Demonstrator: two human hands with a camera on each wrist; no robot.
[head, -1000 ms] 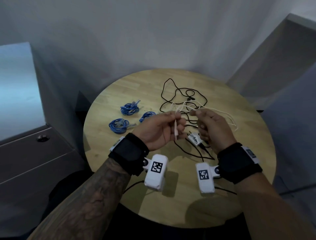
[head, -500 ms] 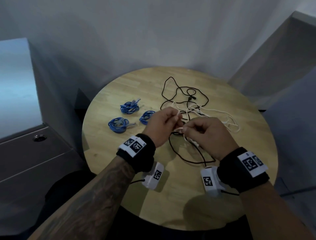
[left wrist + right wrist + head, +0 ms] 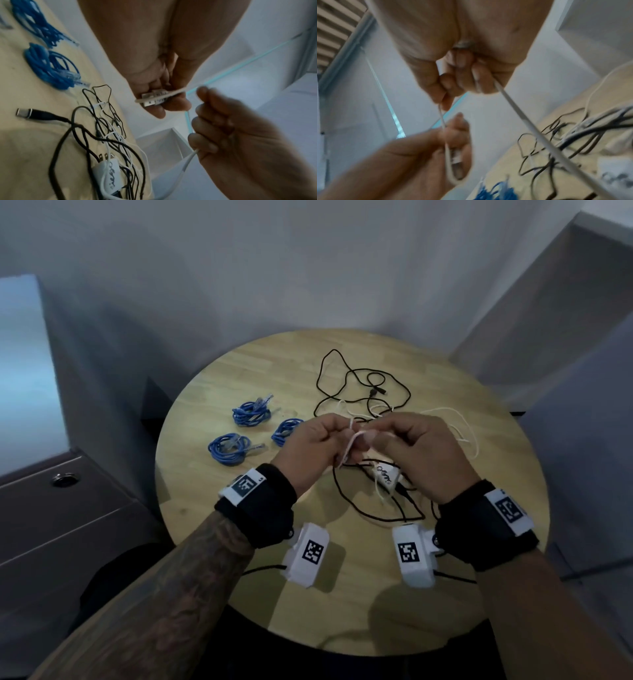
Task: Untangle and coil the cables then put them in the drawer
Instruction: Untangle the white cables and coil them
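Note:
My left hand [image 3: 322, 443] pinches the plug end of a thin white cable [image 3: 352, 440], folded into a small loop [image 3: 448, 155] against its fingers [image 3: 163, 105]. My right hand [image 3: 407, 443] pinches the same white cable [image 3: 522, 115] a short way along, and the rest trails down to the table. Both hands hover together above a tangle of black cable [image 3: 359, 381] and white cable [image 3: 459, 426] around a white adapter [image 3: 383, 475]. Three blue cables lie coiled [image 3: 251, 412] [image 3: 227, 446] [image 3: 286, 429] at the left.
The round wooden table [image 3: 239, 542] stands near a wall corner. A grey drawer cabinet [image 3: 51, 525] with a round lock [image 3: 63, 479] stands shut at the left. A black USB plug [image 3: 24, 112] lies beside the tangle.
Both hands turned palms down, dipped toward the tangle, then lifted and came closer. The white cable now forms a loop at my left hand.

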